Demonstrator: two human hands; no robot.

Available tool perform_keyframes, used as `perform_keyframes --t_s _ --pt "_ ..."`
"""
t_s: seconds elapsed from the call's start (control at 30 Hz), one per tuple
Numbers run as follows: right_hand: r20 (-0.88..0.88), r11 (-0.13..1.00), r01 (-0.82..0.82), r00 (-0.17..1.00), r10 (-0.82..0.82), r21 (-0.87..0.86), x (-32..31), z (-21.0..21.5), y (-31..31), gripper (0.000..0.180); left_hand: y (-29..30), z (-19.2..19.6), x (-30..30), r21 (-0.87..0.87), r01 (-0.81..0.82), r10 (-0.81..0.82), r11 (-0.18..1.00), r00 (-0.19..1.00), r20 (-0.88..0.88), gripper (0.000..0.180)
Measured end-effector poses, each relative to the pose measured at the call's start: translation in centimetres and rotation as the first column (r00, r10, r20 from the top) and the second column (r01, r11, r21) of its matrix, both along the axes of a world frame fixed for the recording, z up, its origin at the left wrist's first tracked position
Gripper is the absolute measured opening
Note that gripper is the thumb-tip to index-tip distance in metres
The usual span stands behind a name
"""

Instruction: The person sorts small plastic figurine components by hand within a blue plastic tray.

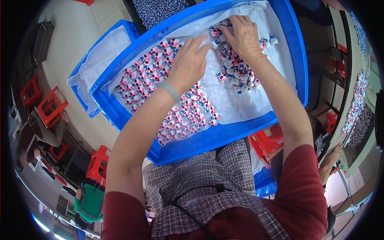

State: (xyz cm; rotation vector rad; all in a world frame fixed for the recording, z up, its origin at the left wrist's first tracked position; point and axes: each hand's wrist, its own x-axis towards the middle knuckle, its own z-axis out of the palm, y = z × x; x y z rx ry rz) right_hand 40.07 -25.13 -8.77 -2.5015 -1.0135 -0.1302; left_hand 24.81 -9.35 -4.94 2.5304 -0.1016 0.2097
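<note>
Small white toy figurines with pink and blue parts lie on white sheeting (240, 108) in a large blue plastic tray (302, 60). On the left side the figurines (188, 114) stand close together in rows; on the right they lie in a loose heap (240, 76). My left hand (190, 64) hovers over the inner edge of the rows, fingers bent and apart, with nothing visible in them. At the heap's far end, my right hand (243, 38) reaches down with thumb and fingers spread around several figurines. Its fingertips seem to touch them, though the undersides are hidden.
A second blue tray (76, 80) lined with white sheeting stands to the left. Beyond the large tray is a dark bin (158, 12) of small pieces. Red stools (52, 106) and a person in green (90, 202) are at the left. A bench with figurines (356, 104) runs along the right.
</note>
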Motion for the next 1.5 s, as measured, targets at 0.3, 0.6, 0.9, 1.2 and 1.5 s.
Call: perform_keyframes --t_s 0.3,0.6,0.9,1.2,1.5 --pt "-0.132 0.984 -0.174 0.977 0.17 -0.021 0.8 -1.1 0.1 0.043 1.1 -4.1 4.7 0.028 -0.092 0.091 0.995 0.996 0.021 0.041" --pt "-0.273 0.993 -0.006 0.961 0.038 0.117 0.8 -3.2 0.5 0.034 -1.9 -5.5 6.6 0.002 -0.266 0.265 0.964 0.962 -0.063 0.028" --pt "-0.154 0.98 -0.103 0.979 0.13 0.172 0.4 -3.9 -0.5 0.031 -1.5 -8.2 6.1 -0.105 -0.279 0.277 0.955 0.96 -0.031 0.014" --pt "-0.161 0.938 -0.056 0.98 0.118 0.342 -0.8 -3.7 -0.3 0.029 -0.4 -7.8 3.7 0.012 -0.293 0.293 0.956 0.956 -0.032 0.034" --pt "-0.746 0.858 0.301 0.652 0.134 0.417 -4.8 -3.3 -0.1 0.021 2.4 -7.9 1.5 0.243 -0.279 0.276 0.929 0.96 0.047 0.023"
